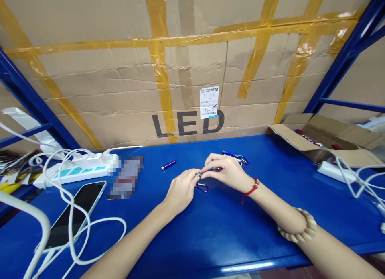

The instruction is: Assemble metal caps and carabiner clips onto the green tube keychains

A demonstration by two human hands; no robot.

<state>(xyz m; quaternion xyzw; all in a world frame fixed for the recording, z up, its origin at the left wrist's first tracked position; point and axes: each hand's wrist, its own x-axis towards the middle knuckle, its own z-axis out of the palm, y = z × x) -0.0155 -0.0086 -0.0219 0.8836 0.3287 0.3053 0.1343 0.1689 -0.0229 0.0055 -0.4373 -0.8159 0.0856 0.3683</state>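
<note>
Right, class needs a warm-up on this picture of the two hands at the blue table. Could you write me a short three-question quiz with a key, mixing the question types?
1. Multiple choice: the fingers of the left hand and right hand come together at
A) the black-screened phone
B) a small metal-tipped object
C) the open carton

2. True or false: the red bracelet and the beaded bracelet are both on the right arm.

3. Fill in the blank: a small purple tube lies on the blue table; the hand nearer to it is the ____ hand.

Key: 1. B; 2. true; 3. left
</note>
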